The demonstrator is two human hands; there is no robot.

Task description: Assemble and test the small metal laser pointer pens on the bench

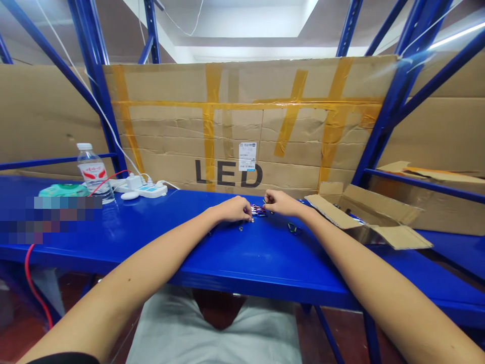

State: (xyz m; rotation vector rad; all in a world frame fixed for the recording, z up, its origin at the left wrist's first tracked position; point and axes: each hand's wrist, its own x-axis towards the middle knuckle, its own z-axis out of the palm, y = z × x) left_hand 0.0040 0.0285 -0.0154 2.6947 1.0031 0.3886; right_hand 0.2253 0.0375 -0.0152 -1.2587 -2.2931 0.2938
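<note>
Blue table (250,258), left of carton (386,200): left hand (234,208), right hand (282,203) pinched narrow, can't tell on what; shiny bits (259,211) need gentleness.

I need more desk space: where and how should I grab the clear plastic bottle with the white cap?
Best grip the clear plastic bottle around its shoulder, just below the round white cap, coming from above. It stands upright with that part exposed, while the thin red cable and flat teal pack seem to crowd its base.
</note>
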